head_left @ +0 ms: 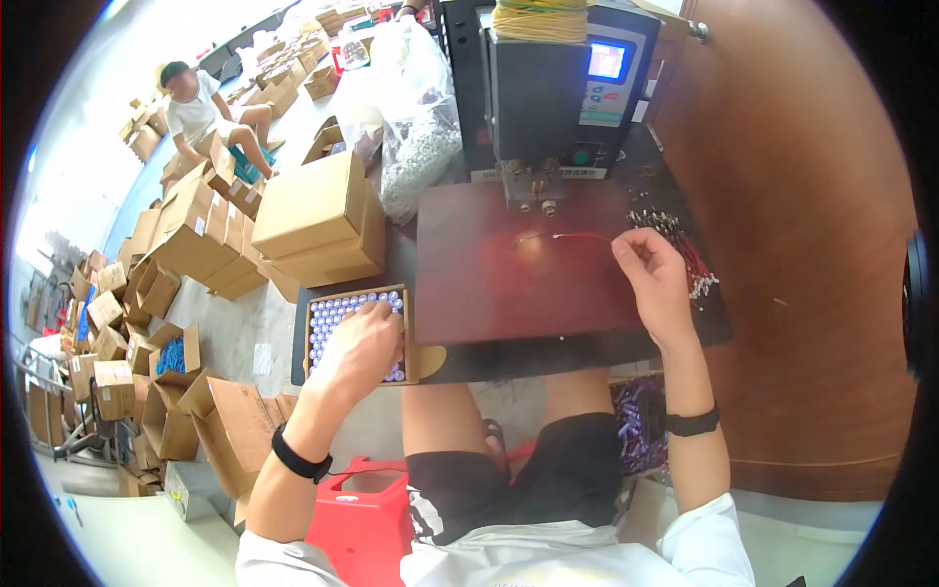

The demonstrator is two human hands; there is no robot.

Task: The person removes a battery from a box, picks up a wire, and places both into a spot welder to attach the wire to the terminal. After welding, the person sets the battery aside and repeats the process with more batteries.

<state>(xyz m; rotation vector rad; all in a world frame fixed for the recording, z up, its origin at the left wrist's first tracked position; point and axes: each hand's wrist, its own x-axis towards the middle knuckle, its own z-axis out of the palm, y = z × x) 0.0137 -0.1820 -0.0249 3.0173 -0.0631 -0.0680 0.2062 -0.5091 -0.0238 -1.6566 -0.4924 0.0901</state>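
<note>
My left hand (362, 344) reaches down into an open cardboard box (411, 338) packed with rows of purple-wrapped cylindrical cells (328, 318). Its fingers are bent together over the cells, and what they grip is hidden. A thin red wire (590, 236) is pinched between the thumb and forefinger of my right hand (653, 282). The wire stretches leftward over the dark red work mat (469, 298), with a pale connector partway along and a small end near a bright glare. Just above that glare are the two metal electrodes (538, 203) of a bench welding machine (540, 108).
Red leads with metal ends (675, 240) lie heaped right of the mat. Closed cartons (318, 220) and a plastic bag of small parts (421, 157) stand to the left. Purple cells fill a bin (641, 421) below the table. Farther back, a person (201, 112) sits among boxes.
</note>
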